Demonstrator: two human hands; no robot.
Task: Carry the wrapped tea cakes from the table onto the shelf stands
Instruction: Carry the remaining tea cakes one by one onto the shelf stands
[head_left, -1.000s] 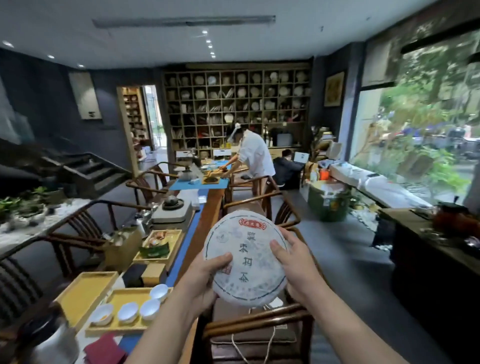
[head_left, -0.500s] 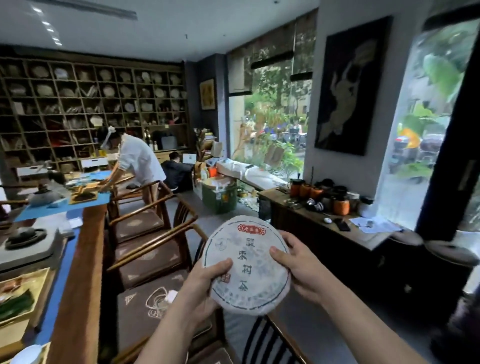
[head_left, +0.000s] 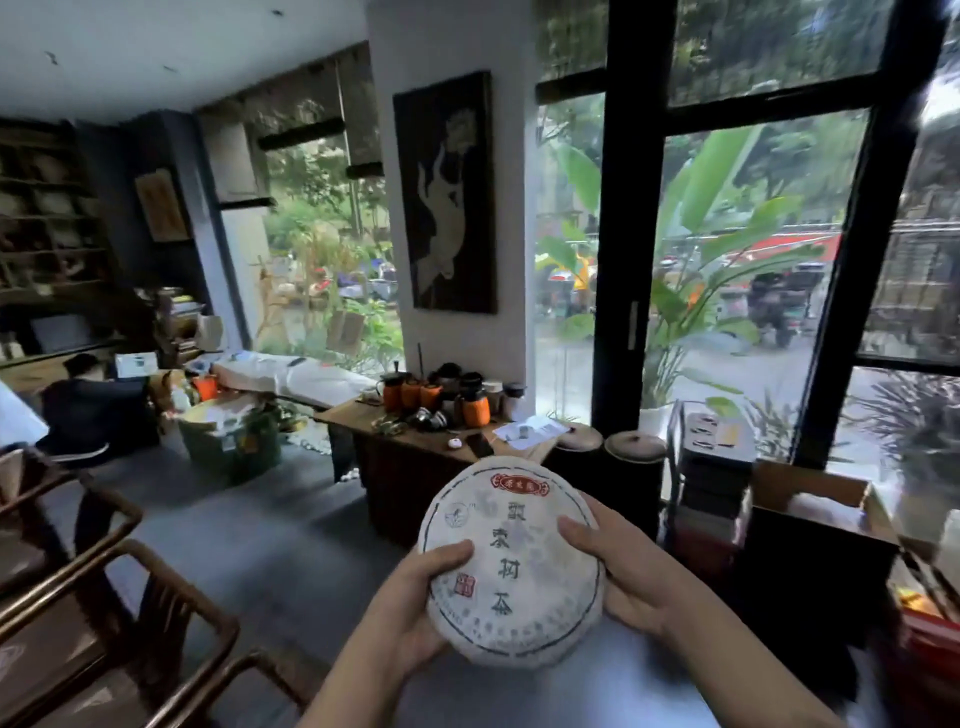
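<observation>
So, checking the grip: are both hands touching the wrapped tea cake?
Touching. Head view: left hand and right hand grip the wrapped tea cake, thumbs on its face.

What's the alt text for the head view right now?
Two hands, left hand and right hand, hold a round paper-wrapped tea cake upright by its edges, printed face to the camera. Behind it, a wooden side table with orange jars stands by large windows.

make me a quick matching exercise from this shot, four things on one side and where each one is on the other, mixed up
Things:
1. wrapped tea cake
2. dark painting
3. orange jars
4. wooden chair

Places:
A. on the white wall
B. bottom left, near the camera
C. between the left hand and right hand
D. on the low side table by the window

Pairs: 1-C, 2-A, 3-D, 4-B
</observation>
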